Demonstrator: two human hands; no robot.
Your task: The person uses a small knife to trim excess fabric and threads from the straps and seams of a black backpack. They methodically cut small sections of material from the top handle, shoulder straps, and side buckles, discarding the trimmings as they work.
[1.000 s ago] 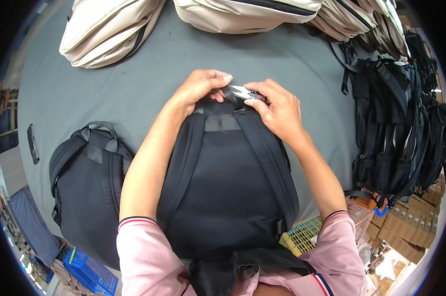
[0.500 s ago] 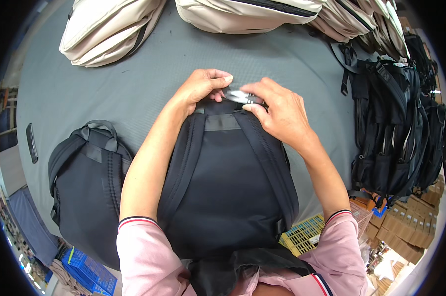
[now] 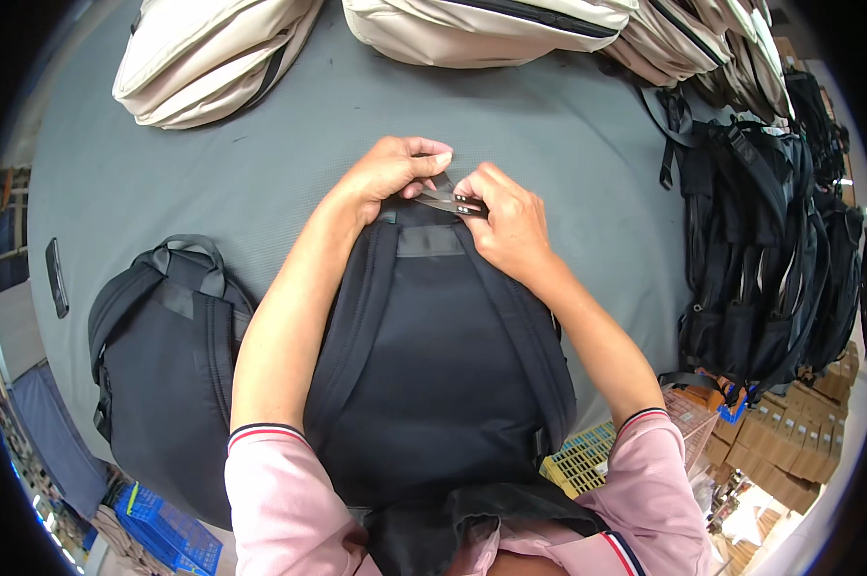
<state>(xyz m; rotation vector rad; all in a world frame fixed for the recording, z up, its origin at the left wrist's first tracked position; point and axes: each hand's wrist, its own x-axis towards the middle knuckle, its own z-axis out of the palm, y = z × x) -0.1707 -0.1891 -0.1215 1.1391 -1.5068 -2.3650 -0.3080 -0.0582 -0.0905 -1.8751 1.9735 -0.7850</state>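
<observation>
A black backpack [image 3: 443, 355] lies in front of me, its padded shoulder straps upward and its top end away from me. At that top end my left hand [image 3: 395, 173] is closed, thumb and fingers pinching the backpack's dark top loop [image 3: 443, 180]. My right hand [image 3: 505, 216] is closed around a small bladed tool, which looks like thread snips [image 3: 467, 204], with a black riveted handle. Its metal blade points left, at the loop just below my left fingertips. Whether the blade touches the loop, I cannot tell.
Another black backpack [image 3: 165, 374] lies to the left on the grey table [image 3: 261, 182]. A dark, thin object [image 3: 57, 278] rests near the left edge. Beige backpacks [image 3: 481, 34] line the far side. Several black bags [image 3: 755, 250] hang at right. Crates, blue [image 3: 169, 528] and yellow [image 3: 582, 461], stand below.
My right hand has moved slightly left and turned, bringing the snips' blade lower against the loop area. My left hand keeps its pinch in nearly the same place.
</observation>
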